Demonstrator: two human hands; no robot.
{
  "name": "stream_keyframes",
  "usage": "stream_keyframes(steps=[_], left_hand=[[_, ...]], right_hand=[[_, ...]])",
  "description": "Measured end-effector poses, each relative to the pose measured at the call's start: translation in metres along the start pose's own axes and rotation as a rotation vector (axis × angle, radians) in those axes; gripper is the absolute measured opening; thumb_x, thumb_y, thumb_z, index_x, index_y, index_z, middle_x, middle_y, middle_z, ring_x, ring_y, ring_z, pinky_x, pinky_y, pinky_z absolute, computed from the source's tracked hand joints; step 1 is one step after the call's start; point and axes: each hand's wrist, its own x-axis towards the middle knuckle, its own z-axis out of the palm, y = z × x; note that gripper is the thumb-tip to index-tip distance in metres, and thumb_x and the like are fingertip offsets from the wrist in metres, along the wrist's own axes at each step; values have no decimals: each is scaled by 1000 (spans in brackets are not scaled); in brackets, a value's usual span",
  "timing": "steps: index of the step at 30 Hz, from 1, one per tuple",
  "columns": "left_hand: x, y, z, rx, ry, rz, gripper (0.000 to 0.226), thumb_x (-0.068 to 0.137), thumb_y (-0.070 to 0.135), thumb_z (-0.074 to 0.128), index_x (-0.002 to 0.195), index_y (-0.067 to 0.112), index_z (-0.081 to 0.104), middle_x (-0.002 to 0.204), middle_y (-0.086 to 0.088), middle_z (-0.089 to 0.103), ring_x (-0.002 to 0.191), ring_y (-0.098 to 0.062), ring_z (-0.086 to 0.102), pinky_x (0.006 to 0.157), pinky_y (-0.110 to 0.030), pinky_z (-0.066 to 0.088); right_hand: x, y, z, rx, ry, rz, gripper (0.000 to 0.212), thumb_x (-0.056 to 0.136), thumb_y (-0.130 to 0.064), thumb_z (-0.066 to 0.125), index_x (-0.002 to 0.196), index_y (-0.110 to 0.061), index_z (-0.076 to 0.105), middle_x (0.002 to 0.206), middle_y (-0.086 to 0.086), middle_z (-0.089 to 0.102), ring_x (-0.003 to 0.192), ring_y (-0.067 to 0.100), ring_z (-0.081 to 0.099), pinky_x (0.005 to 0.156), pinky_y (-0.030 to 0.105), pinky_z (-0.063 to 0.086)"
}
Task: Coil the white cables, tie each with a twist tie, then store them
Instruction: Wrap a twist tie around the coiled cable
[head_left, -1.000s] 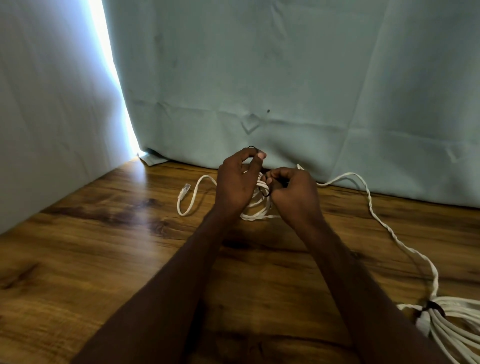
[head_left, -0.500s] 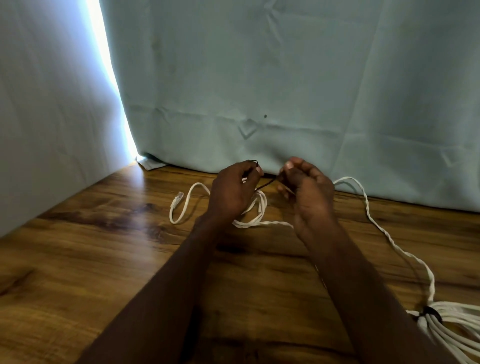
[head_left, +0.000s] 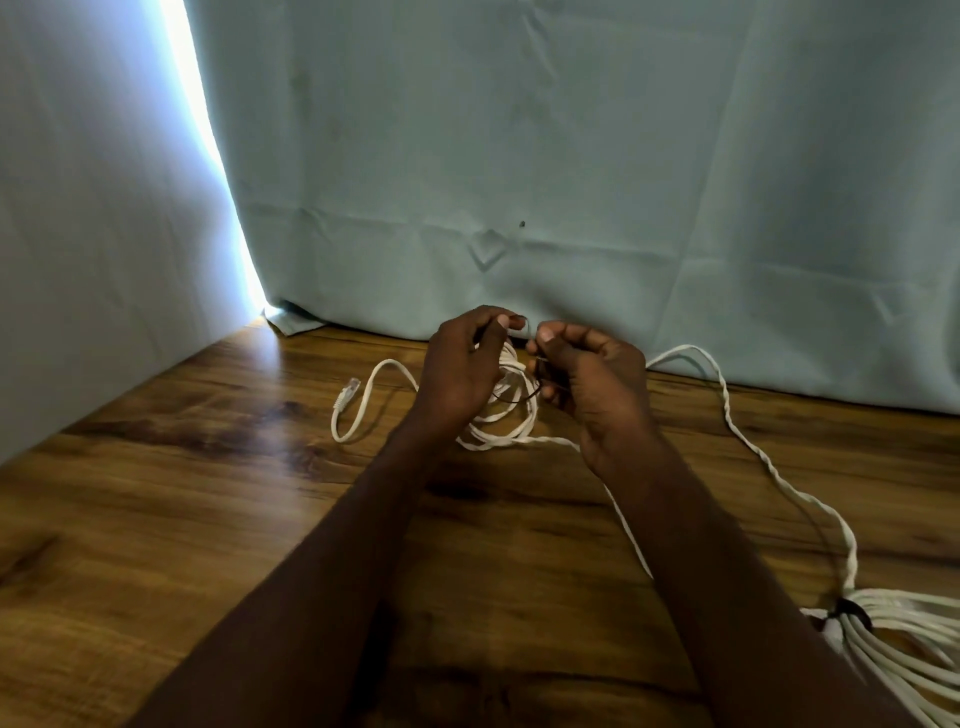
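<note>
Two white cables show in the head view, at different stages of the task. The first, a tied bundle (head_left: 904, 639) at the lower right edge of the wooden tabletop (head_left: 156, 545), has its loops gathered under a dark tie (head_left: 845, 609); it counts as coiled and bound, though not yet stored, and no storage place is in sight. From it a twisted white lead (head_left: 737, 431) runs up and back toward the pale curtain (head_left: 571, 156).

The second, a small loose coil (head_left: 511, 415), lies on the tabletop near the curtain, between and just under the two hands, with its clear plug end (head_left: 347, 392) trailing free to the left. The left hand (head_left: 460, 371) is curled, thumb and forefinger pressed together at the top of the coil. The right hand (head_left: 597, 379) is likewise curled, its fingertips pinching close beside those of the left. A thin dark twist tie (head_left: 514, 401) loops under the coil's strands between the hands; which fingers hold its ends cannot be told.

By judgement, the step in hand is the tying of this second coil: the tie is around the strands but not yet shown twisted shut. Left to do: close the tie, tuck the trailing end, store both cables.

No brand, label or writing can be read anywhere in this view.
</note>
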Motion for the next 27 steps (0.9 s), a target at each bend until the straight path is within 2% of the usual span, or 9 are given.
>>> stream_keyframes(steps=[4, 9, 12, 15, 18, 20, 22, 25, 27], left_hand=[[0, 1, -3, -22, 19, -66, 24, 105, 27, 57, 111, 17, 78, 101, 9, 76, 97, -1, 69, 89, -43, 60], [3, 3, -4, -46, 54, -103, 18, 100, 26, 64, 99, 16, 78, 90, 5, 76, 91, -7, 70, 89, -39, 57], [3, 3, -4, -92, 90, -145, 15, 100, 25, 66, 102, 15, 77, 92, 5, 76, 93, -9, 71, 90, -43, 59], [4, 2, -5, -29, 129, -125, 16, 101, 26, 64, 108, 18, 76, 100, 9, 75, 99, -5, 69, 90, -44, 59], [3, 3, -3, 21, 135, -76, 17, 102, 28, 62, 110, 19, 74, 102, 10, 74, 101, -2, 67, 87, -41, 59], [3, 5, -2, -6, 171, -59, 16, 102, 27, 62, 108, 18, 73, 101, 9, 74, 102, -3, 67, 90, -36, 57], [4, 8, -2, -60, 237, -78, 14, 101, 24, 63, 105, 15, 73, 100, 8, 74, 101, -5, 67, 92, -33, 55], [8, 2, -3, -189, 327, -216, 10, 100, 24, 65, 102, 17, 73, 93, 3, 76, 95, -13, 72, 92, -42, 58], [12, -1, -4, -256, 378, -294, 6, 99, 25, 66, 99, 22, 72, 94, -1, 76, 96, -19, 72, 94, -47, 58]], right_hand=[[2, 1, -1, -14, -9, 23, 11, 95, -3, 69, 102, -8, 76, 85, 6, 77, 71, 12, 69, 58, 24, 51], [5, 3, -4, -40, -31, 31, 15, 96, -1, 66, 101, -9, 78, 90, 8, 76, 76, 13, 67, 59, 24, 50], [7, 4, -4, -108, -61, 5, 19, 96, 2, 64, 102, -9, 79, 90, 4, 79, 76, 9, 69, 61, 25, 50], [7, 5, -3, -145, -69, -37, 22, 96, 5, 63, 103, -10, 78, 87, 4, 77, 73, 9, 67, 57, 24, 50], [9, 9, -1, -250, -59, -152, 28, 93, 9, 64, 108, -10, 77, 86, 2, 74, 74, 11, 67, 59, 23, 52], [9, 14, 0, -433, -53, -310, 29, 92, 8, 64, 109, -10, 79, 95, -1, 78, 84, 5, 72, 72, 19, 56], [4, 19, 4, -611, -35, -474, 27, 92, 4, 66, 107, -13, 80, 99, -6, 79, 92, -3, 71, 81, 11, 53], [-2, 25, 10, -645, 48, -605, 22, 90, 2, 70, 100, -14, 81, 92, -9, 77, 86, -8, 67, 77, 2, 45], [-3, 28, 14, -671, 112, -651, 18, 88, 0, 72, 100, -12, 81, 95, -3, 75, 83, -3, 66, 75, 2, 44]])
